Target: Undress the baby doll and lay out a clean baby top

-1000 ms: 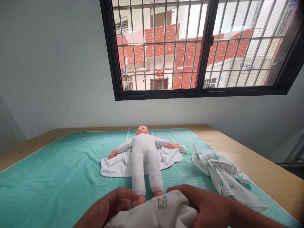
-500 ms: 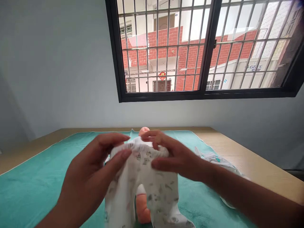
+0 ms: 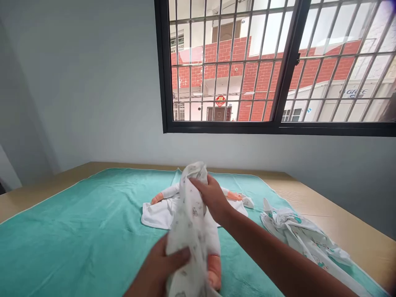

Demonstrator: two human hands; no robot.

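Observation:
Small white printed baby pants (image 3: pixel 192 206) hang lengthwise between my hands, somewhat blurred. My right hand (image 3: pixel 213 198) grips them near the waistband at the top. Lower down, my left hand (image 3: pixel 163 264) is closed round a leg of the pants. Behind them a baby doll lies on its back, its white top (image 3: pixel 171 192) spread out with both arms stretched sideways. One doll leg (image 3: pixel 214 268) shows beneath the cloth, its foot toward me. The pants hide the doll's head and middle.
A teal blanket (image 3: pixel 93 231) covers most of the wooden table (image 3: pixel 309 192). On the right lies a crumpled white garment with green print (image 3: pixel 303 235). The wall and a barred window (image 3: pixel 229 128) stand behind the table.
The pants have turned from spread wide to bunched lengthwise. My left hand has dropped from the waistband to a leg. The view has swung slightly left, showing more of the doll's arms.

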